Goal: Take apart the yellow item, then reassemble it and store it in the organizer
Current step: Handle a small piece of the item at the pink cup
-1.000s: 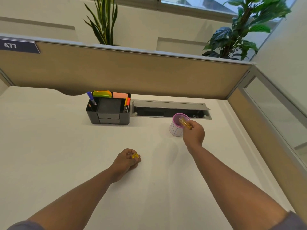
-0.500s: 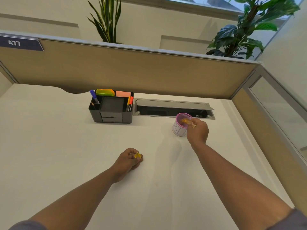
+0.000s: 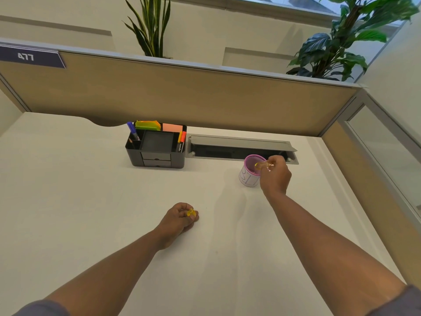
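My right hand (image 3: 275,176) pinches a translucent yellow pen barrel (image 3: 262,165), its tip pointing over the rim of a small pink mesh cup (image 3: 248,179) on the white desk. My left hand (image 3: 181,218) rests on the desk nearer to me, fingers closed around a small yellow cap piece (image 3: 191,212). A black desk organizer (image 3: 156,159) stands at the back left of the cup, holding a blue pen, a pencil, an orange marker and sticky notes.
A grey cable tray (image 3: 241,148) with an open lid is set into the desk behind the cup. Tan partition walls (image 3: 205,96) close off the back and right side. Plants stand beyond the partition.
My right hand has tilted the yellow barrel and shifted it slightly right at the cup's rim. My left hand has stayed put with the cap.
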A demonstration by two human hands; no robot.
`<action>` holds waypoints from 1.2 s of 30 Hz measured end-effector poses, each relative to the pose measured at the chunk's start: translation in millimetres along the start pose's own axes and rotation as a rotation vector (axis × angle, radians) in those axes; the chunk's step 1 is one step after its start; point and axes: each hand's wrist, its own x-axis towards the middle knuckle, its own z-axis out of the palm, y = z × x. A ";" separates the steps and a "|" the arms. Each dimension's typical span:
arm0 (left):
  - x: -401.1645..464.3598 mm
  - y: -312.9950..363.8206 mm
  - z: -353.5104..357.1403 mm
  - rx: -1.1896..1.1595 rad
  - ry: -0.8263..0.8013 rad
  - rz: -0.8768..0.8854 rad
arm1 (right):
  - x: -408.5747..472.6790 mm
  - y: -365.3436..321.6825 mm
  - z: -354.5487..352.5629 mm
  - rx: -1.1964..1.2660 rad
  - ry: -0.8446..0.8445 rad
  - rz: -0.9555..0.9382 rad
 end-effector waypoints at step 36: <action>-9.3 25.1 8.3 0.116 0.081 0.049 | -32.0 -9.7 6.7 0.304 0.131 0.313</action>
